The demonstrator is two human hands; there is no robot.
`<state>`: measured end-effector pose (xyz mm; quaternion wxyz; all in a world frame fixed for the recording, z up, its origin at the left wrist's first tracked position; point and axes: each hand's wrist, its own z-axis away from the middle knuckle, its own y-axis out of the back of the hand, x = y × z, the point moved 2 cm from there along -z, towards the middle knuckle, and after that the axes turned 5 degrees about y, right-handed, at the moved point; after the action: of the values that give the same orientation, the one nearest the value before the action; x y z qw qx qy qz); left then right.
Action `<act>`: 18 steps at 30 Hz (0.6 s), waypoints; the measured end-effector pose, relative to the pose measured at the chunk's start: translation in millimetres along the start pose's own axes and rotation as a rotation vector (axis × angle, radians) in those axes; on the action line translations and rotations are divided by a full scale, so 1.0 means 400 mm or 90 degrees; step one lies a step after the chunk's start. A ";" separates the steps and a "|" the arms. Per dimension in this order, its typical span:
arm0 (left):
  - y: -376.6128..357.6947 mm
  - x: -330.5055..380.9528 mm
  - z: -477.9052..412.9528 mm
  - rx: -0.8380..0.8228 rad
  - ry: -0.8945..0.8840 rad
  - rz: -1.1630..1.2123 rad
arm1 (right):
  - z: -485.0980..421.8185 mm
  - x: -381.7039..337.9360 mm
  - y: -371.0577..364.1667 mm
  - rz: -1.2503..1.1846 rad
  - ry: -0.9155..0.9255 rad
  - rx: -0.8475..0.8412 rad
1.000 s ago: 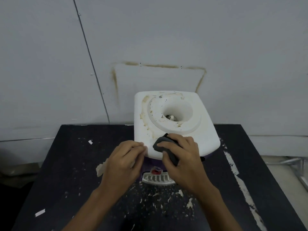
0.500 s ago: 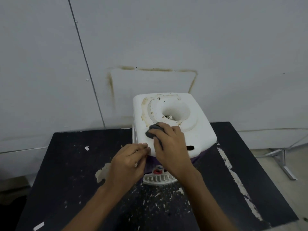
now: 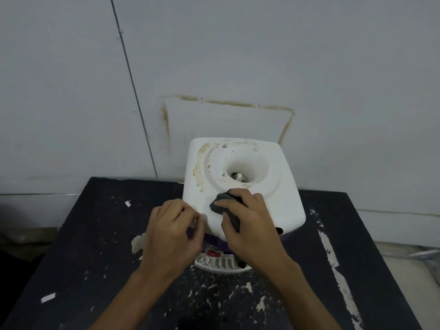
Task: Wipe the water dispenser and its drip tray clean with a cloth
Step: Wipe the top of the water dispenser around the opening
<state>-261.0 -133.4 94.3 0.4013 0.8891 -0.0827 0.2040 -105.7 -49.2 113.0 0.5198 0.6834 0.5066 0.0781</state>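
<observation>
Grey cloth point(image 3: 222, 206) sits bunched under the right hand point(image 3: 252, 231), whose fingers curl round it and press it on the white water dispenser point(image 3: 283, 201), at 6 o'clock of its stained top ring. At the top's 7 o'clock corner rests the left hand point(image 3: 171, 234), fingers curled; whether they grip the edge cannot be told. Both hands hide much of the drip tray point(image 3: 217, 265) and the dispenser's front. Flecked dark surface point(image 3: 95, 258) lies open at 3 and 9 o'clock; the wall point(image 3: 238, 55) stands close at 12.
</observation>
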 end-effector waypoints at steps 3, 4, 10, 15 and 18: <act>-0.017 0.035 0.002 0.018 0.029 -0.029 | 0.011 0.069 0.046 -0.044 -0.064 0.076; -0.022 0.043 0.004 0.022 0.040 -0.035 | 0.006 0.079 0.050 -0.045 -0.082 0.103; -0.063 0.096 0.025 0.021 0.019 -0.036 | 0.006 0.088 0.050 -0.054 0.024 -0.005; -0.078 0.112 0.033 0.042 0.018 -0.066 | -0.059 0.135 0.064 -0.068 -0.080 0.061; -0.079 0.117 0.034 0.045 0.015 -0.077 | -0.062 0.112 0.041 -0.016 0.059 -0.024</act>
<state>-204.7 -121.6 84.7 0.3824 0.9036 -0.0169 0.1923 -90.2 2.2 118.1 0.5095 0.6629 0.5370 0.1124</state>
